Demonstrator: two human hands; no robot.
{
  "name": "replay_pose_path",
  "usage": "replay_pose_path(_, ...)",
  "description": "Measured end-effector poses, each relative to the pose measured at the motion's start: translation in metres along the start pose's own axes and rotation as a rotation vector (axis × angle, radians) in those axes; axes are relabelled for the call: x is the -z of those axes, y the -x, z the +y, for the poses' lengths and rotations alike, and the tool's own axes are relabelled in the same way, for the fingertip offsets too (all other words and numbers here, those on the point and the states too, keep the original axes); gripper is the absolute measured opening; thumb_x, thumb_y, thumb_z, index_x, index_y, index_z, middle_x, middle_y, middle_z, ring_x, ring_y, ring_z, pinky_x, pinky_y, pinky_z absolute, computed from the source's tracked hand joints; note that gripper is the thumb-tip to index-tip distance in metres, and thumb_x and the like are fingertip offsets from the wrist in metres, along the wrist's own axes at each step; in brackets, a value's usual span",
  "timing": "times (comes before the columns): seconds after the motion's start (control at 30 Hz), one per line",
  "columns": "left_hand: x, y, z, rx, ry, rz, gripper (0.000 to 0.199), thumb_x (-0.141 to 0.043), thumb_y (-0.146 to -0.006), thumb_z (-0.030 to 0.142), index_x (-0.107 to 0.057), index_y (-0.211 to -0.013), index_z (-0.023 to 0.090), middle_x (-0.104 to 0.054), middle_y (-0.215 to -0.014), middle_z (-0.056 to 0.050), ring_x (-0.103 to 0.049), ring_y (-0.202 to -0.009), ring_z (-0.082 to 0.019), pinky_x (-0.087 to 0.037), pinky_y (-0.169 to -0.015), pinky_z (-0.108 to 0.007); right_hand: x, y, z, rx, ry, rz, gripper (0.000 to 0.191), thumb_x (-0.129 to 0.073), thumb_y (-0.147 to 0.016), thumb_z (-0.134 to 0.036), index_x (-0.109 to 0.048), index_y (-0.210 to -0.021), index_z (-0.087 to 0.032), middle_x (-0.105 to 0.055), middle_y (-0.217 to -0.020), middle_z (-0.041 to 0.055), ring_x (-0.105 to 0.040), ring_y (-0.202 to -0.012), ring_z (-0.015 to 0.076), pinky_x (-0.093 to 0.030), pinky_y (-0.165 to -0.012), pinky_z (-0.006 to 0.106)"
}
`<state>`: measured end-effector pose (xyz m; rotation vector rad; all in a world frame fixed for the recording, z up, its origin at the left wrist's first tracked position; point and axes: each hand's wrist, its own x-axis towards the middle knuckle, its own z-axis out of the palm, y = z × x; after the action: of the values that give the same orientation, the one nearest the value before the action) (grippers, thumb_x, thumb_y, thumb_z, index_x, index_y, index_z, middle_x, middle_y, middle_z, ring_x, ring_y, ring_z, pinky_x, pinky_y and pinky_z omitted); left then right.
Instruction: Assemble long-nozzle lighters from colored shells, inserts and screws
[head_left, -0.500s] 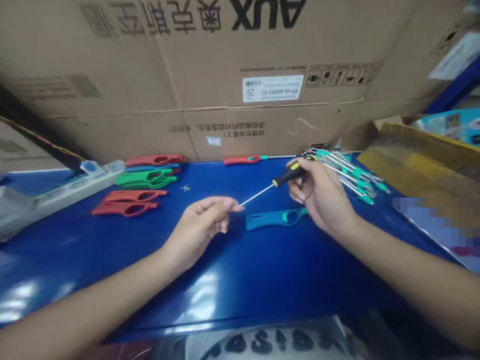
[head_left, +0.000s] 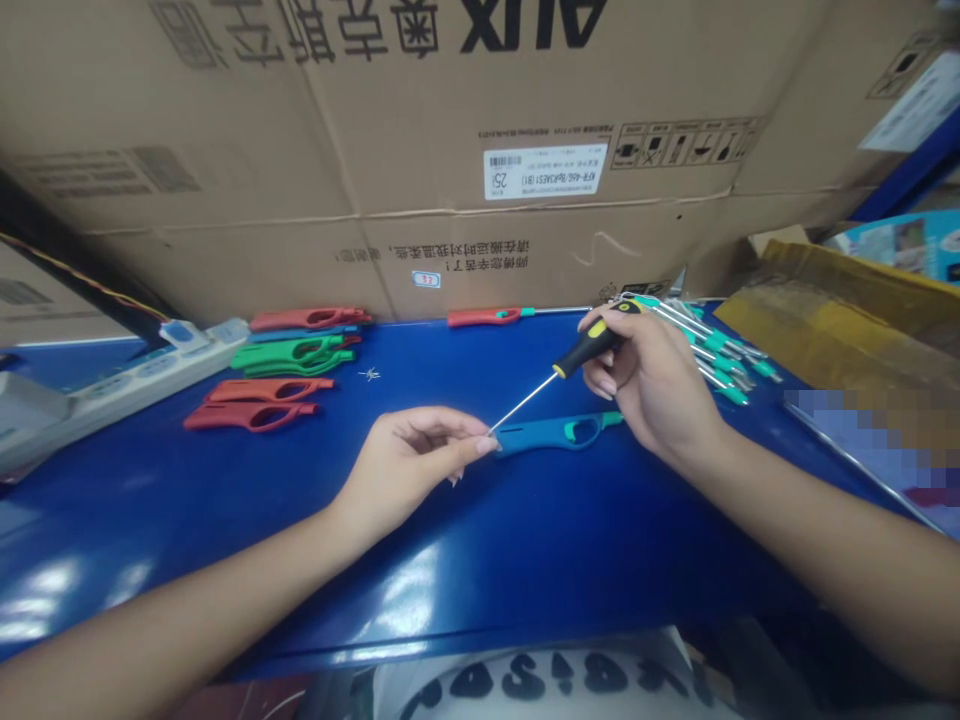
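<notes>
My right hand point(head_left: 660, 385) grips a screwdriver point(head_left: 586, 348) by its black and yellow handle, with the thin shaft slanting down to the left. At the screwdriver's tip, the thumb and fingers of my left hand point(head_left: 409, 465) are pinched together. Whatever small piece they hold there is too small to make out. Just behind the pinch lies a blue lighter handle point(head_left: 536, 434) with a green trigger and a green neck, flat on the blue table point(head_left: 465, 580). Its left end is close to my left fingertips.
Several red, blue and green lighter handles point(head_left: 292, 355) lie at the left beside a white power strip point(head_left: 127, 390). Small metal screws point(head_left: 370, 374) sit nearby. A red lighter point(head_left: 480, 317) lies before the cardboard box point(head_left: 285, 160). Metal rods with green parts point(head_left: 724, 350) are heaped right.
My left hand has shifted slightly right, and its thumb has closed at the screwdriver's tip. The screwdriver now points down more steeply, its tip nearer the blue lighter handle.
</notes>
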<state>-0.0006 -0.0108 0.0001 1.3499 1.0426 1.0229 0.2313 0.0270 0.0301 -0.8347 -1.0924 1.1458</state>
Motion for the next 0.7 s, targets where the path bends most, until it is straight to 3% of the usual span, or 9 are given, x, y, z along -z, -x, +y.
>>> replay_pose_path(0.37,0.001,0.001,0.002,0.026,-0.132,-0.010,0.014,-0.086,-0.073,0.028,-0.081,-0.078,0.017,-0.075,-0.067,-0.003,-0.055,-0.049,-0.007,-0.045,-0.047,-0.015,0.006,-0.001,-0.001,0.165,0.154,-0.068,0.013,-0.058,-0.087,-0.023,-0.066,-0.079,-0.019,-0.052,-0.065,-0.0023,-0.043,-0.043,0.0072,-0.029,-0.039,0.024)
replay_pose_path(0.53,-0.001,0.001,-0.008,0.045,-0.243,-0.082,0.015,-0.084,-0.074,0.031,-0.082,-0.080,0.018,-0.077,-0.070,-0.003,-0.058,-0.053,-0.008,-0.045,-0.050,-0.017,0.013,0.003,-0.008,0.285,0.356,-0.304,0.006,-0.062,-0.090,-0.024,-0.067,-0.090,-0.020,-0.059,-0.077,-0.0003,-0.053,-0.054,0.0095,-0.042,-0.044,0.023)
replay_pose_path(0.7,-0.002,0.001,-0.016,0.063,-0.290,-0.149,0.015,-0.082,-0.077,0.032,-0.081,-0.082,0.018,-0.073,-0.066,-0.002,-0.056,-0.053,-0.008,-0.043,-0.051,-0.017,0.010,0.012,-0.014,0.172,0.283,-0.541,0.009,-0.059,-0.097,-0.028,-0.061,-0.103,-0.022,-0.066,-0.094,0.0010,-0.065,-0.059,0.0107,-0.057,-0.051,0.026)
